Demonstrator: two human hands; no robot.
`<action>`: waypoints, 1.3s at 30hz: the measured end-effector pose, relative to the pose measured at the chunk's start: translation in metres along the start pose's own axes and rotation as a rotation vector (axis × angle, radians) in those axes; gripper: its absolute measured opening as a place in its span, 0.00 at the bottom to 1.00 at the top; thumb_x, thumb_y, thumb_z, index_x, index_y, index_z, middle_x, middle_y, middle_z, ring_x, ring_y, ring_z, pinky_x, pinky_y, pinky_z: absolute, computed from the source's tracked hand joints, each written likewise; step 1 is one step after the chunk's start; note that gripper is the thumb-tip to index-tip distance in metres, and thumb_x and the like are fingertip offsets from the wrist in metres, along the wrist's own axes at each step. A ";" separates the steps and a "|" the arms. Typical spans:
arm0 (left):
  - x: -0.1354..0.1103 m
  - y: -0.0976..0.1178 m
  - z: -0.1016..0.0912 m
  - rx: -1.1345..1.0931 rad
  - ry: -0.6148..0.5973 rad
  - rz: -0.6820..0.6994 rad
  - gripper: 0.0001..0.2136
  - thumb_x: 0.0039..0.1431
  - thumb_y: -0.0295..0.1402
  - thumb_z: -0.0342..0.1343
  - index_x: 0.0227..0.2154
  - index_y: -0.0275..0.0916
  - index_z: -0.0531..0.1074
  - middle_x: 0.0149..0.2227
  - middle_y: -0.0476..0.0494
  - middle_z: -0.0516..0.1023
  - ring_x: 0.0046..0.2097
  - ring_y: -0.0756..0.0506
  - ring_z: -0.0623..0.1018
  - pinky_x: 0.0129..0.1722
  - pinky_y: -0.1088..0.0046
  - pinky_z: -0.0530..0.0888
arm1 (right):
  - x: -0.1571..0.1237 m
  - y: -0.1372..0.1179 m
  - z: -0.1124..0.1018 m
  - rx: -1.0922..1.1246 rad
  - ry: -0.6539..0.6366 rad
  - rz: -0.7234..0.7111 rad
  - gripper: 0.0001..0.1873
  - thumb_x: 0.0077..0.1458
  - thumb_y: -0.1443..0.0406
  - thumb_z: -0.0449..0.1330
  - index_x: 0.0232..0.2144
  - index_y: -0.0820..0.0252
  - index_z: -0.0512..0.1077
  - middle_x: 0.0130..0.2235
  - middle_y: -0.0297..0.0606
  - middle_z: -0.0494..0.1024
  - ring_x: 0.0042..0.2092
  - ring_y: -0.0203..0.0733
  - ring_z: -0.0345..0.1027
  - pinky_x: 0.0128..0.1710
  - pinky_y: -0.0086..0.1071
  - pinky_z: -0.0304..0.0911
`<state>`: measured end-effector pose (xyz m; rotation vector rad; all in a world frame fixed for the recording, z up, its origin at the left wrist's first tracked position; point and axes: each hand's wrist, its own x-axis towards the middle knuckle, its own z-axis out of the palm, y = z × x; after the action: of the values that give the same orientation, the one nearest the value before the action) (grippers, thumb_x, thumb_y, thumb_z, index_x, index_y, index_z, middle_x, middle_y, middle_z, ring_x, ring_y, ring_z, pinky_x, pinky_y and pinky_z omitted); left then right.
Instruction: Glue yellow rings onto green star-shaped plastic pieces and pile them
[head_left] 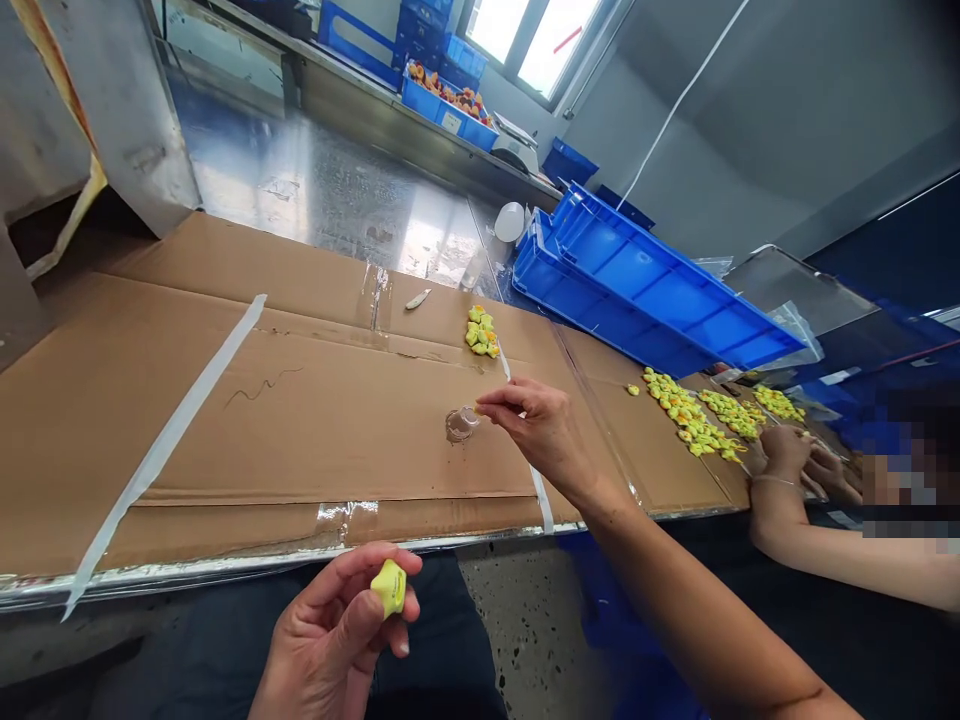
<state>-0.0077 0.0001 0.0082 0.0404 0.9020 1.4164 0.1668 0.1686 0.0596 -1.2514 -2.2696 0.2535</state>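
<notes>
Near the bottom edge of the view, my left hand (330, 630) grips a small yellow figure (389, 588) between thumb and fingers, with dark print on its side. My right hand (546, 428) reaches over the cardboard, thumb and fingertips pinched together. What they pinch is too small to make out. The fingertips are at the edge of a clear, wet-looking patch (459, 426) on the cardboard; whether they touch it, I cannot tell. Beyond that hand lies a small cluster of yellow figures (481, 332) with orange bits. A thin whitish piece (418, 299) lies farther back.
Brown cardboard (337, 420) with tape strips covers the metal table (300, 180). A large blue crate (637, 280) stands at the back right. More yellow figures (694, 415) lie near a co-worker's hands (795, 460). A blue bin (450, 110) of orange-red pieces sits on the back ledge.
</notes>
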 end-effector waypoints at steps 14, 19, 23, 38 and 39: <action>0.005 -0.008 -0.014 0.024 -0.023 -0.039 0.13 0.37 0.38 0.70 0.29 0.41 0.82 0.32 0.40 0.81 0.26 0.50 0.73 0.23 0.78 0.70 | 0.000 -0.001 0.005 -0.024 0.004 -0.038 0.07 0.53 0.73 0.63 0.28 0.57 0.78 0.27 0.32 0.74 0.29 0.37 0.68 0.30 0.29 0.59; 0.004 -0.007 -0.013 0.040 0.023 -0.054 0.14 0.34 0.38 0.71 0.27 0.41 0.82 0.31 0.40 0.81 0.25 0.51 0.72 0.22 0.79 0.70 | 0.000 -0.001 0.005 -0.035 0.002 -0.033 0.06 0.53 0.73 0.63 0.29 0.58 0.78 0.27 0.33 0.75 0.30 0.38 0.68 0.30 0.29 0.59; 0.002 -0.005 -0.011 0.041 0.046 -0.059 0.14 0.32 0.38 0.72 0.27 0.40 0.82 0.31 0.40 0.81 0.24 0.51 0.71 0.22 0.78 0.70 | 0.001 -0.001 0.004 -0.046 -0.009 -0.032 0.06 0.54 0.71 0.63 0.28 0.56 0.78 0.27 0.32 0.75 0.30 0.38 0.69 0.30 0.29 0.59; 0.001 -0.003 -0.011 0.040 0.045 -0.057 0.13 0.35 0.37 0.71 0.28 0.39 0.82 0.32 0.40 0.82 0.26 0.51 0.73 0.24 0.79 0.71 | 0.001 0.000 0.002 -0.014 -0.013 0.003 0.05 0.53 0.70 0.64 0.28 0.55 0.78 0.27 0.33 0.75 0.30 0.39 0.69 0.32 0.30 0.59; 0.001 -0.003 -0.011 0.035 0.044 -0.057 0.13 0.36 0.36 0.71 0.28 0.39 0.82 0.32 0.40 0.82 0.27 0.51 0.73 0.24 0.80 0.71 | 0.001 -0.001 0.001 -0.004 -0.014 0.013 0.05 0.53 0.70 0.64 0.28 0.55 0.78 0.27 0.33 0.75 0.30 0.39 0.69 0.32 0.30 0.59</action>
<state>-0.0113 -0.0057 -0.0017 0.0094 0.9572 1.3536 0.1655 0.1689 0.0598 -1.2706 -2.2757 0.2635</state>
